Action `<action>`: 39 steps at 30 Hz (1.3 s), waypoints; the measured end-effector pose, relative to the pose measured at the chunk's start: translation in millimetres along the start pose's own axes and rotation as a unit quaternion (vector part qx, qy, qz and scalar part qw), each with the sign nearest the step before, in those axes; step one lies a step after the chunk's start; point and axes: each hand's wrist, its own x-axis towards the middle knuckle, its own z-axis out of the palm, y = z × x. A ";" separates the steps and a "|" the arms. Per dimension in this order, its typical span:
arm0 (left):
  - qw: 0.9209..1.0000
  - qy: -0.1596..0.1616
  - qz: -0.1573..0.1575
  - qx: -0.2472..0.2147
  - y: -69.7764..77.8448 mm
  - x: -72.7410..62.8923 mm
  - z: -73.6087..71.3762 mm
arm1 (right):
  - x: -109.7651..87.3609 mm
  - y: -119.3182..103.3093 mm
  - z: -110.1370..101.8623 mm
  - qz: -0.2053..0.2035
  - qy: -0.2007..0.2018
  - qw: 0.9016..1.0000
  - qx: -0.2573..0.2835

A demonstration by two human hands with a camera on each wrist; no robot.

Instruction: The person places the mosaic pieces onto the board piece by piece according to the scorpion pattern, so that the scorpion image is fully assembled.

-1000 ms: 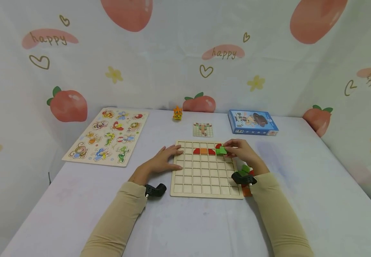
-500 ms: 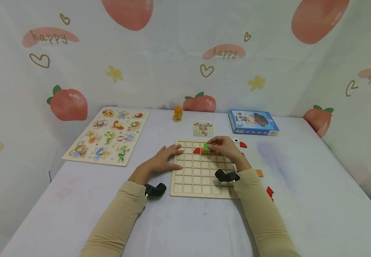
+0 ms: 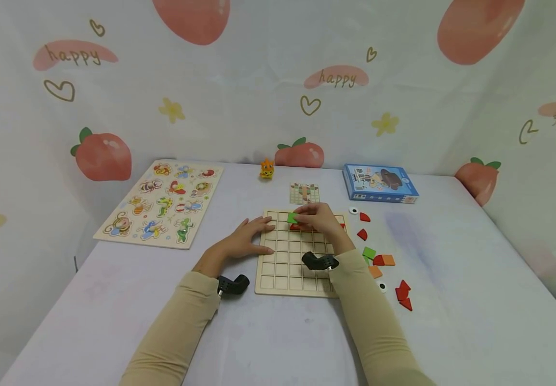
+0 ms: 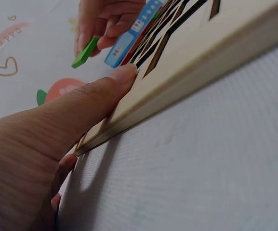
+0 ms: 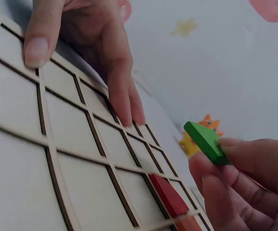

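In the head view, my right hand pinches a green square tile over the far part of a wooden grid board. The right wrist view shows the green tile tilted between thumb and fingers, raised above the grid. A red curved tile lies in the grid below it, with an orange tile beside that one. My left hand rests on the board's left edge, thumb and fingers spread apart. The right hand hides part of the row of tiles.
Loose red, orange, green and eye-printed tiles lie right of the board. Behind it are a small pattern card, an orange toy figure and a blue box. An insect picture board lies at left.
My right hand has moved left across the board with the green tile, from its right side toward the upper left. The loose tiles at right have come into view. The left hand stays put.
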 end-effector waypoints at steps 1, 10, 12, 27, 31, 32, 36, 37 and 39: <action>1.000 0.000 -0.001 0.000 0.3 -0.1 0.0 | 1.3 -0.1 2.4 0.001 0.005 1.000 -0.004; 1.000 0.001 0.001 0.002 1.2 -1.0 -0.6 | 4.4 1.5 18.7 -0.015 0.018 0.999 -0.022; 1.000 0.003 0.003 0.001 1.0 -1.4 -0.8 | 4.8 3.2 20.5 -0.018 0.015 0.999 -0.023; 1.000 0.001 -0.002 0.008 0.0 -0.4 0.4 | 6.0 6.6 31.1 -0.021 0.041 0.990 -0.133; 1.000 0.000 -0.005 0.010 0.5 -0.7 0.1 | 5.2 5.4 32.0 -0.020 0.039 0.987 -0.154; 1.000 0.001 -0.007 0.011 0.7 -0.9 -0.1 | 5.4 5.4 32.1 -0.021 0.039 0.986 -0.158; 1.000 0.003 -0.003 0.016 0.9 -1.3 -0.3 | 5.9 5.6 32.3 -0.026 0.038 0.985 -0.168; 1.000 0.002 -0.005 0.014 0.9 -1.2 -0.2 | 5.9 5.6 32.1 -0.027 0.038 0.984 -0.170; 1.000 0.002 -0.004 0.013 0.6 -1.0 -0.2 | 5.9 5.2 31.7 -0.028 0.035 0.984 -0.171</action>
